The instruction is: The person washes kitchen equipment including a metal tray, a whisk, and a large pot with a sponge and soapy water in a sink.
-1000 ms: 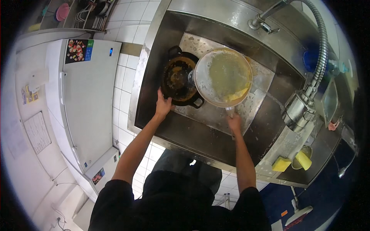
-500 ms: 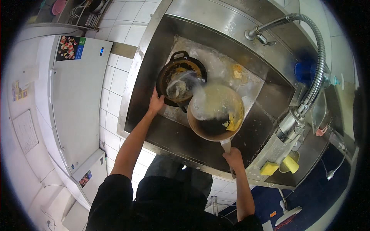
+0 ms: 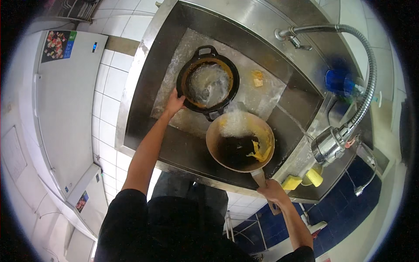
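A black two-handled pot (image 3: 186, 70) sits in the sink on a pale board, with cloudy water swirling inside its brown-stained wall. My left hand (image 3: 175, 104) is closed on the near left edge of this pot. Nearer to me, a tan long-handled pan (image 3: 213, 146) hangs over the sink's near part. It has a dark inner bottom, and yellow food scraps (image 3: 261, 150) cling to its right side. Blurred water shows at its far edge, close to the pot. My right hand (image 3: 272, 192) is wrapped round the pan's handle.
The steel sink (image 3: 142, 118) surrounds both vessels. A wet board (image 3: 273, 89) bears a small orange-brown scrap (image 3: 257, 78). On the right stand a coiled-hose faucet (image 3: 371, 74), a blue container (image 3: 338, 83) and a yellow sponge (image 3: 291, 182). A white fridge (image 3: 70, 109) stands left.
Water that was streaming from the pan toward the pot now swirls in the pot. The pan has drawn back toward me, with my right hand on its handle. My left hand stays on the pot.
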Motion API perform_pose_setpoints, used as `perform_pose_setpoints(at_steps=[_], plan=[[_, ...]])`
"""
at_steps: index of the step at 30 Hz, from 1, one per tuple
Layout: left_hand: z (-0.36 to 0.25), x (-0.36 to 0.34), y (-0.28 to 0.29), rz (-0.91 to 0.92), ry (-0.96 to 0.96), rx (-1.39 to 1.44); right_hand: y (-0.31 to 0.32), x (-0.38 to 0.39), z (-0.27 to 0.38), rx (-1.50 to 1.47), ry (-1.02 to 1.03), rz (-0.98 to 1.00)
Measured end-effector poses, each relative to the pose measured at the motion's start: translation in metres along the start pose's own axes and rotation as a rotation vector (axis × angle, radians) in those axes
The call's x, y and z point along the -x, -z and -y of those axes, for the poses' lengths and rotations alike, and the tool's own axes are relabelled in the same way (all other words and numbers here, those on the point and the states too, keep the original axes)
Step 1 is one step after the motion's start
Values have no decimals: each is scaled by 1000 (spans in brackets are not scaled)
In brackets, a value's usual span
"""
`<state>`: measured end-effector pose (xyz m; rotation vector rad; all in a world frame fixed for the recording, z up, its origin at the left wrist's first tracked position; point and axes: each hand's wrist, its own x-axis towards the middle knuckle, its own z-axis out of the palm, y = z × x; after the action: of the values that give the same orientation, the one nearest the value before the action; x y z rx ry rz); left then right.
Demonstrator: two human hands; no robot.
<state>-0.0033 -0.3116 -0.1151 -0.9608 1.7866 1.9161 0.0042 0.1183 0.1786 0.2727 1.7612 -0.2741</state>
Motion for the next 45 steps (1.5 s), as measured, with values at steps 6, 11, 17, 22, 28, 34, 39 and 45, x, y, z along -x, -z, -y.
perform_pose_setpoints(at_steps=[6, 11, 17, 22, 28, 34, 39, 45], plan=[[6, 2, -44, 18, 201, 176, 18, 44, 16, -11, -48, 129], [12, 11, -84, 90, 255, 230, 32, 67, 45, -55, -82, 198], [100, -16, -86, 165, 48, 355, 30, 49, 66, -54, -4, 148], [78, 2, -89, 201, 234, 504, -18, -2, 45, -147, 206, 0], [85, -10, -104, 174, 264, 550, -49, -70, 52, -191, 359, -240], [87, -13, -108, 163, 314, 557, -79, -155, 41, -290, 605, -404], [73, 1, -114, 146, 280, 503, -105, -203, 54, -478, 623, -538], [38, 20, -93, 160, 322, 36, -112, -242, 52, -368, 696, -606]])
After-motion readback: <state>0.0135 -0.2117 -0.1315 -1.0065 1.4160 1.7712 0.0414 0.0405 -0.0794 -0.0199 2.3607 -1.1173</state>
